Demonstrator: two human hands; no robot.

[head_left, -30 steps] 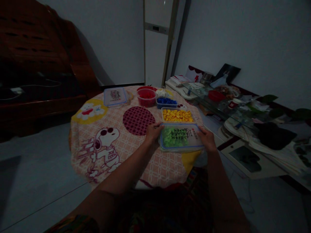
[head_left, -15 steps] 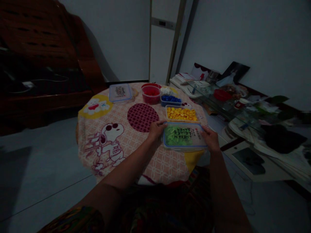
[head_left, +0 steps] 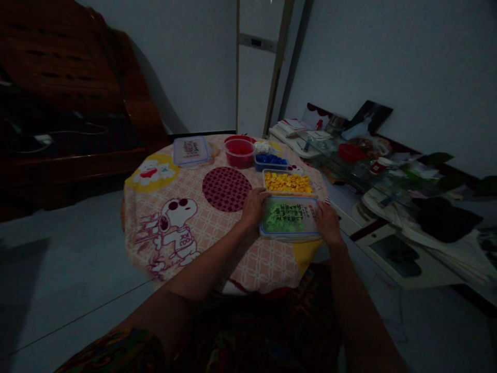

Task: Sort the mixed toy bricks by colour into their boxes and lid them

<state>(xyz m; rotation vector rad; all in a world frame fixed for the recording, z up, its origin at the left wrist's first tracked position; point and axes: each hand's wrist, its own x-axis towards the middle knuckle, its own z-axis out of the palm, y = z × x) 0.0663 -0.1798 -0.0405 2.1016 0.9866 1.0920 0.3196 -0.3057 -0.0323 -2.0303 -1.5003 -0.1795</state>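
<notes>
A clear plastic food container (head_left: 289, 235) with green pieces inside rests near the right front of the table. Its see-through lid (head_left: 310, 224) has a blue rim and dark printed writing, and lies over the top. My left hand (head_left: 254, 208) grips the container's left side, fingers at the far left corner. On the opposite side, my right hand (head_left: 328, 224) holds the right edge, with its fingertips over the lid. Just beyond stands an uncovered container of yellow pieces (head_left: 288, 182). Whether the lid is fastened cannot be made out.
Further back are a tub of blue pieces (head_left: 271, 160), a round red-filled tub (head_left: 239, 154), white pieces (head_left: 262, 147) and another blue-rimmed lidded box (head_left: 191, 150). A patterned cloth (head_left: 225, 248) covers the round table. A cluttered glass-topped stand (head_left: 330, 155) is at the right.
My left hand has shifted slightly forward along the container's left side. My right hand has moved a little left, onto the lid's edge. The view has shifted slightly.
</notes>
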